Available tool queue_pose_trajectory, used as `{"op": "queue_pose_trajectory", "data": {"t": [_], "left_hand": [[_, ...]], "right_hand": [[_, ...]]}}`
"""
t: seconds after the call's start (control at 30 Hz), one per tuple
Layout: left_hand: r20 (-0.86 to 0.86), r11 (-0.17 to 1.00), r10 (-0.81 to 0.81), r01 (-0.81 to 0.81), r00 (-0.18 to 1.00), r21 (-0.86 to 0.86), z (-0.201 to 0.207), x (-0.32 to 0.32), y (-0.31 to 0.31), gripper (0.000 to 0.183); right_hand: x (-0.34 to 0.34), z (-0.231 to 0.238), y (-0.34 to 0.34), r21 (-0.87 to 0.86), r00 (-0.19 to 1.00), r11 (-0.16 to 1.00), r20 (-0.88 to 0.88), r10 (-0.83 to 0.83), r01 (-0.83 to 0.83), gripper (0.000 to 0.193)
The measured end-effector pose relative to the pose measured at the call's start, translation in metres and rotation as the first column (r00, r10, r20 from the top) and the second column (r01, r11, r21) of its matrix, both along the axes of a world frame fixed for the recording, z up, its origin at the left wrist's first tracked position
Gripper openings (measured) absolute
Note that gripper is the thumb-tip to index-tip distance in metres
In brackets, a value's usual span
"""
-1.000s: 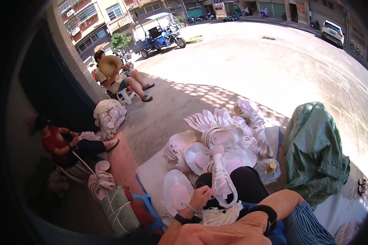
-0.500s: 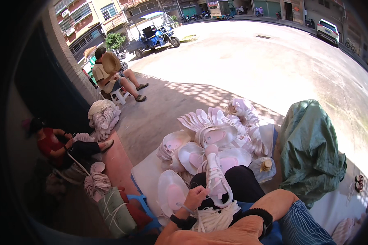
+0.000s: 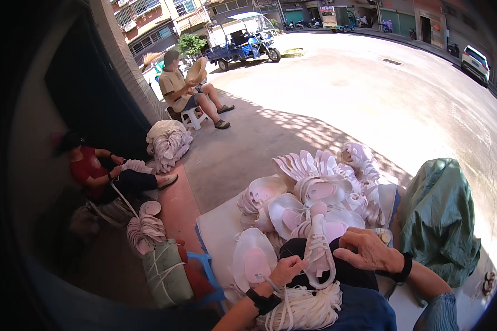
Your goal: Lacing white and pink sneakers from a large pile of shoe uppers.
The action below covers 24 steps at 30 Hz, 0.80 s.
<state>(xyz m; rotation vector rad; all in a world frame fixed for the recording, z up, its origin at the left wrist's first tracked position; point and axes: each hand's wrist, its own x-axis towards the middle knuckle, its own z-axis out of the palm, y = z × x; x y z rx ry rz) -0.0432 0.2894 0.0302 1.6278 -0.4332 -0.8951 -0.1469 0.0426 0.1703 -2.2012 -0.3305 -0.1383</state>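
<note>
A white and pale pink shoe upper (image 3: 318,249) with crisscrossed laces stands between my knees, its toe pointing away. My left hand (image 3: 286,271) is at its near left edge, fingers pinched together; what they hold is too small to make out. My right hand (image 3: 371,251) is just right of the upper, thumb and forefinger apart, with nothing visible between them. A bundle of white laces (image 3: 306,307) lies on my lap below the upper. Beside my left hand rests a loose white piece with a pink insole-shaped centre (image 3: 254,259).
Stacked shoe uppers (image 3: 320,190) are heaped ahead. A green cloth-covered pile (image 3: 440,218) stands at right, a tied green bundle (image 3: 168,274) at left. One person (image 3: 102,171) sits left handling similar pieces; another (image 3: 185,91) sits farther off with a straw hat. A blue three-wheeler (image 3: 246,44) is parked beyond.
My right hand has swung out to the right of the shoe upper; earlier my right forearm crossed low in front. My left hand stays pinched by the upper. The whole view has shifted.
</note>
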Motion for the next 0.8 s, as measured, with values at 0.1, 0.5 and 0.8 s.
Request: {"op": "queue_pose_trajectory", "data": {"t": [0.1,0.5,0.8], "left_hand": [[-0.045,0.999,-0.028,0.029,0.999,0.036,0.009,0.004,-0.003,0.032],[-0.101,0.989,-0.009,0.023,0.995,0.147,0.011,0.003,-0.007,0.03],[-0.197,0.991,-0.08,0.099,0.977,0.086,0.033,-0.001,-0.001,0.026]], "right_hand": [[-0.012,-0.056,-0.023,-0.179,0.993,0.977,0.05,-0.11,0.117,0.041],[-0.024,-0.138,-0.025,-0.232,0.987,0.963,0.122,-0.107,0.134,0.055],[-0.019,-0.14,-0.027,-0.202,0.984,0.968,0.123,-0.127,0.15,0.054]]}}
